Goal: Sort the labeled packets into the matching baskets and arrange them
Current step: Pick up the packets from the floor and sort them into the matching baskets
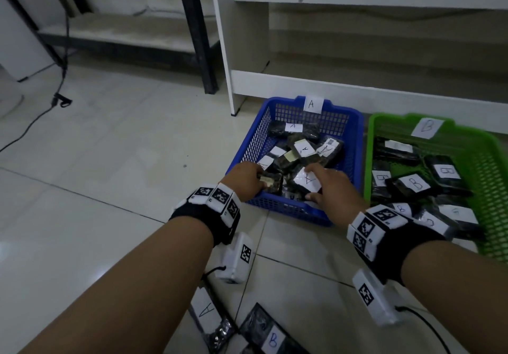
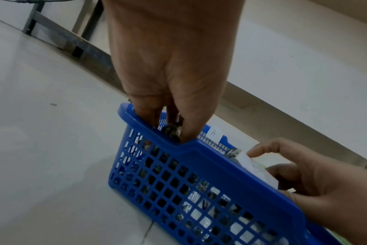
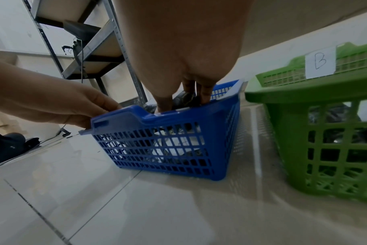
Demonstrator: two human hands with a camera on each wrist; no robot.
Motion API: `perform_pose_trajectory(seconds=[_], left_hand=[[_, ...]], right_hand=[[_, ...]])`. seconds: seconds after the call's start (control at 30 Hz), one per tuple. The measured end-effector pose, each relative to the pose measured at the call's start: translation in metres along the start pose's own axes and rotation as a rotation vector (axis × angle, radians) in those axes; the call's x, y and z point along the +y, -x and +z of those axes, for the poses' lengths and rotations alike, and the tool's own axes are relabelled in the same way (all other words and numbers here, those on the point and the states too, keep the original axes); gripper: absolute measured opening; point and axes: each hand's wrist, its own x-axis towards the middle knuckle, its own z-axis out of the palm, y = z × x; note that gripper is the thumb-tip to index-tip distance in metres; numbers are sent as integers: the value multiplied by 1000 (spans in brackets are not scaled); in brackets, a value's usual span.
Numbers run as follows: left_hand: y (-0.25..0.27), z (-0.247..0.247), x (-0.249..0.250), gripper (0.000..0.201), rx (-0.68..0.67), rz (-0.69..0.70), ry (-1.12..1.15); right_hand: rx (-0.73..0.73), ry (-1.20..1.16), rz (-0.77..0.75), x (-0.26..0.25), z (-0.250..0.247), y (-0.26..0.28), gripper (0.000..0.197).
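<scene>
The blue basket (image 1: 357, 133) (image 2: 220, 159) (image 3: 178, 117) carries an "A" tag and holds several dark packets with white A labels. Beside it on the right stands the green basket (image 1: 492, 166) (image 3: 304, 92), tagged "B" and holding B packets. My left hand (image 1: 255, 179) (image 2: 172, 132) reaches into the blue basket's near left corner and pinches a dark packet (image 1: 272, 183). My right hand (image 1: 316, 183) (image 3: 184, 102) grips an A-labelled packet (image 1: 306, 180) at the near right, fingers on top and thumb at its near edge. One A packet (image 1: 209, 315) and one B packet (image 1: 272, 337) lie on the floor near me.
A white shelf unit (image 1: 357, 87) stands right behind both baskets. A black metal rack leg (image 1: 203, 51) rises to its left. A black cable (image 1: 55, 100) trails over the tiled floor at far left. Bare tiles stretch left of the blue basket.
</scene>
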Motion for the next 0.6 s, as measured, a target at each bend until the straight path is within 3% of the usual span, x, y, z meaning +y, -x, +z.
perform_pose_trajectory(seconds=[0.13,0.23,0.33,0.47,0.6], left_hand=[[-1,3,-1,35,5,-5,39],[-2,9,-6,50,100,-40,66],[-2,16,-8,36,192,-55,23],[-1,12,-6,28,159,-46,-31],[11,14,6,37,296,5,38]], right_hand=[[5,76,-33,5,10,-4,34],[60,198,-47,9,16,-3,31],[3,270,-43,12,17,-4,35],[-50,217,-1,15,7,1,43],[105,212,-71,17,5,33,50]])
